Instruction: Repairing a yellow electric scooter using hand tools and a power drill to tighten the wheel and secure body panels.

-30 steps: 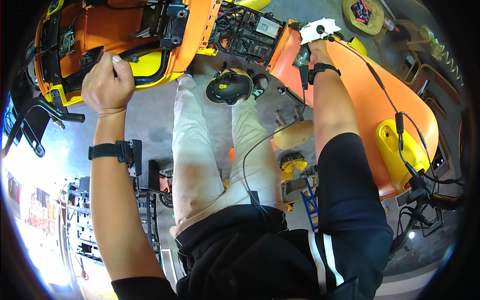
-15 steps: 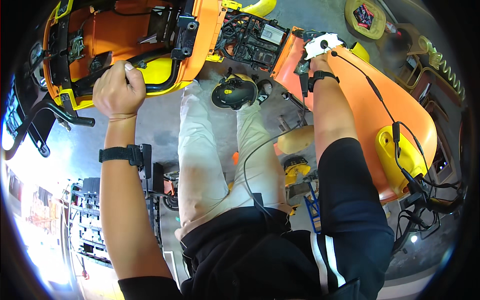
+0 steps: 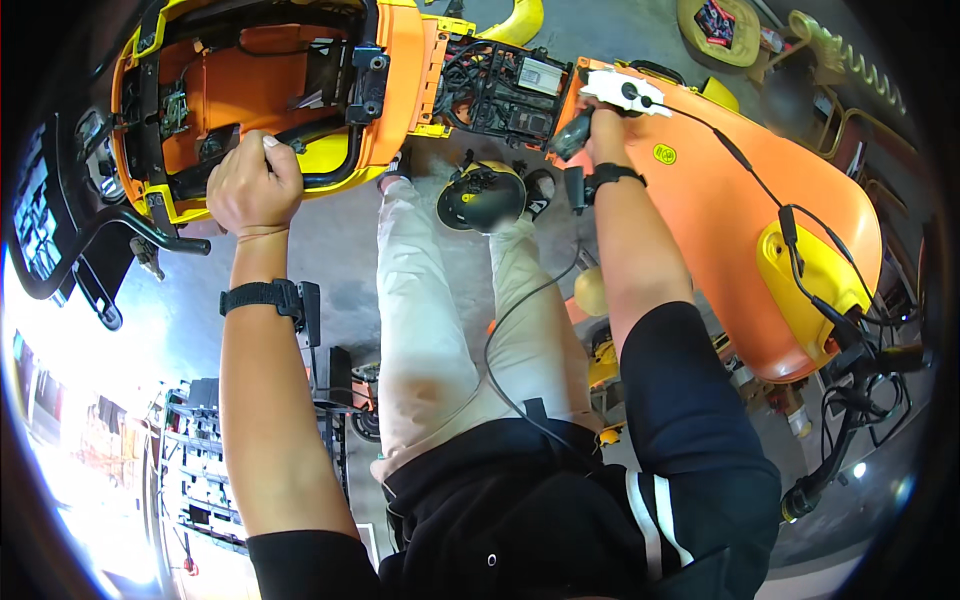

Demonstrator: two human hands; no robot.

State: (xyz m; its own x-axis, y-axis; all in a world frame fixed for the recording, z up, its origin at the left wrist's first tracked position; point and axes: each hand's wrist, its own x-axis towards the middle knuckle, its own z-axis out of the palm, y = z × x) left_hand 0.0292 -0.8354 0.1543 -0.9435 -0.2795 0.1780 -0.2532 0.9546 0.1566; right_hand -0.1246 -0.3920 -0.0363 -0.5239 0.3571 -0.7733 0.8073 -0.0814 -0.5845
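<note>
To the left, my left hand [image 3: 257, 187] is closed in a fist on the black tubular rail [image 3: 335, 178] of an orange and yellow vehicle body [image 3: 397, 85]. My right hand [image 3: 607, 125] is at the right, with fingers curled around a dark, rounded, tool-like object [image 3: 572, 135] whose kind I cannot make out. That hand rests by the edge of the long orange panel [image 3: 745, 190]. Over its fingers lies a white piece [image 3: 628, 92] with a black cable [image 3: 737, 152] running off to the right. Between the two body halves sits an open bay of wiring and black modules [image 3: 505, 88].
A black and yellow dome-shaped part [image 3: 482, 197] lies on the floor by my feet. A black handlebar-like tube [image 3: 180, 243] juts out at the left. A yellow cover [image 3: 812, 265] sits on the panel's right end. At the top right stands a yellowish basin [image 3: 720, 50].
The view has shifted a little. My right hand has turned and moved left, showing the dark object more plainly. My left hand stays closed on the rail.
</note>
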